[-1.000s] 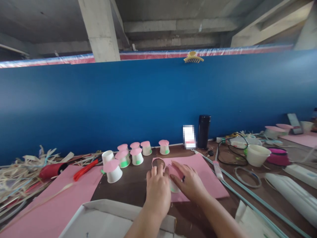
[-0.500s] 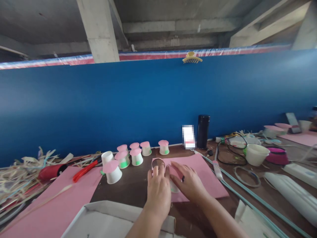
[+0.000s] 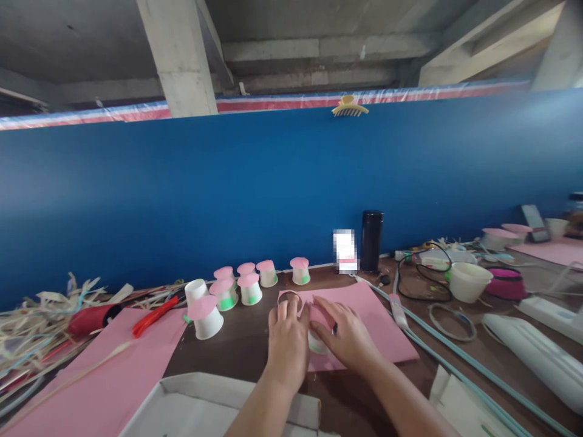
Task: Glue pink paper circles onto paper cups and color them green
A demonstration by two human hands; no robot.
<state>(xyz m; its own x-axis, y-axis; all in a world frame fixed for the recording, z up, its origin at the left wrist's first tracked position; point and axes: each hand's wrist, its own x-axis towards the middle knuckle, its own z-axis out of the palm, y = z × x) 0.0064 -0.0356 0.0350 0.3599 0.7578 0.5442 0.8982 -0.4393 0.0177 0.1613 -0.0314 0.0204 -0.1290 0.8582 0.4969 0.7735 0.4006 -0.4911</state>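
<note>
On the pink paper sheet (image 3: 380, 337), a small white paper cup (image 3: 317, 343) with a green mark stands between my hands, with pink paper over its top. My right hand (image 3: 350, 334) curls round the right side of the cup, thumb against it and fingers over the pink top. From the left, my left hand (image 3: 289, 340) closes in on the same cup with its fingers bent downward; its thumb is hidden. Just past the left fingertips, a round dark opening shows at the sheet's corner. Several upturned paper cups (image 3: 251, 294) topped with pink discs stand to the left.
A white box lid (image 3: 195, 388) lies in front. Red-handled scissors or pliers (image 3: 155, 317) rest on another pink sheet (image 3: 98, 370) at left, beside a heap of pale strips (image 3: 27, 321). A black bottle (image 3: 372, 241), blue cables (image 3: 449, 349) and a white cup (image 3: 469, 282) are right.
The view has shifted very slightly. My left hand has moved a little left, so more of the cup shows between the hands; my right hand keeps its place on it.
</note>
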